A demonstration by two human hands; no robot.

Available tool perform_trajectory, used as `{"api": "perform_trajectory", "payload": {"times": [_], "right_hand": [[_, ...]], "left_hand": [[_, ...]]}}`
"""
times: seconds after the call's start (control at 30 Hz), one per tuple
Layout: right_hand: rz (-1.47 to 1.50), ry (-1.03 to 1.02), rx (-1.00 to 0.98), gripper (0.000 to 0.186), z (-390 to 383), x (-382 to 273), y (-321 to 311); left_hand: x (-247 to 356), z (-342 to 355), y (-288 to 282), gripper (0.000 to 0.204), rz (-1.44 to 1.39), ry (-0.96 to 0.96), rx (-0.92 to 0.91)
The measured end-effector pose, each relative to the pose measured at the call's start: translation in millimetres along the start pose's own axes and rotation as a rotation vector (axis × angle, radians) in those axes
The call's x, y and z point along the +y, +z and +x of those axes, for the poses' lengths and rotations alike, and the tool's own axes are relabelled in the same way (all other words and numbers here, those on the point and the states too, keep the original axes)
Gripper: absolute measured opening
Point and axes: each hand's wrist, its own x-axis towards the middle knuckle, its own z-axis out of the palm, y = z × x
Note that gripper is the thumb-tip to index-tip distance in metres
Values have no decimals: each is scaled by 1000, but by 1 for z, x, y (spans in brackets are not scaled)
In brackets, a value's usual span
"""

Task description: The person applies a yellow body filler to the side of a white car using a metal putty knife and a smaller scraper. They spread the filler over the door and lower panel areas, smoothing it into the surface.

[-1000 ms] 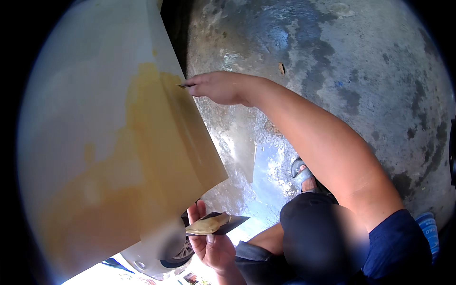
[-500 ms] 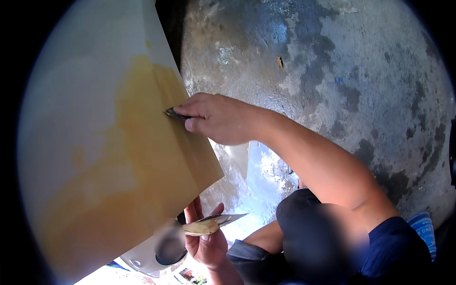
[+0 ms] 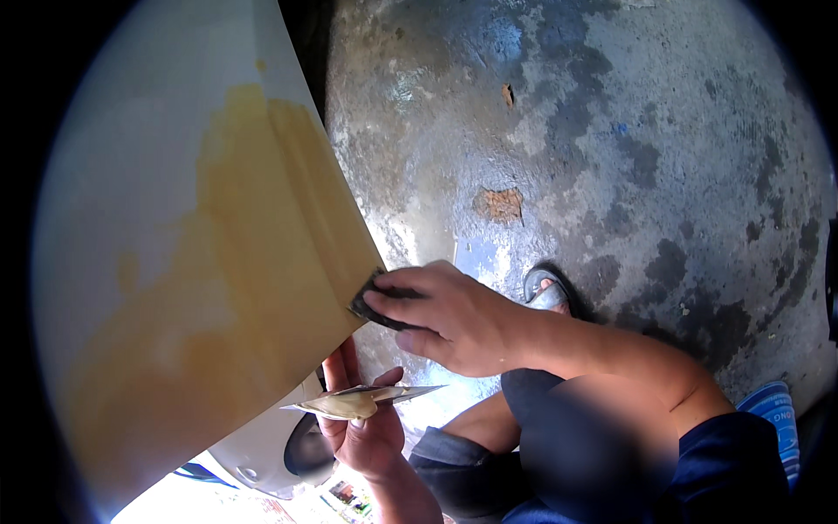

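Note:
A large white panel (image 3: 148, 175) with a yellowish smear of filler (image 3: 262, 218) fills the left side. My right hand (image 3: 463, 323) grips a dark, flat spreader (image 3: 377, 306), its edge at the lower right corner of the panel. Below that corner my left hand (image 3: 371, 441) holds a thin, pointed metal plate (image 3: 415, 393). A lump of beige filler (image 3: 345, 404) lies on top of the plate. Part of my left hand's fingers is hidden behind the plate and the panel's lower edge.
Concrete floor (image 3: 681, 105) with dark stains lies to the right, with a dry brown leaf (image 3: 502, 205) on it. My sandalled foot (image 3: 550, 293) shows beyond my right forearm. A blue bucket (image 3: 772, 424) stands at the lower right. A rounded white object (image 3: 253, 458) is under the panel.
My right hand has moved down along the panel's right edge with the spreader to the lower corner. My left hand still holds the plate, now seen flatter.

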Motion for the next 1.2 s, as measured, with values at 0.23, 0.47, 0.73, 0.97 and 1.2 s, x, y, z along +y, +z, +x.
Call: {"api": "perform_trajectory", "payload": {"times": [0.23,0.47,0.73,0.97,1.2], "right_hand": [[402,69,6,46,-48,-14,-29],[248,-196,-104,40,-70,1,-39],[-86,145,163,51,110,105,-58],[74,264,78,55,218,88,-67],[85,100,-41,48,161,66,-51]], "left_hand": [[5,-29,4,41,-9,-22,115],[9,-52,50,38,180,136,197],[-2,-39,32,44,225,105,83],[15,-20,7,47,306,113,56],[19,-11,8,18,244,119,-8]]}}
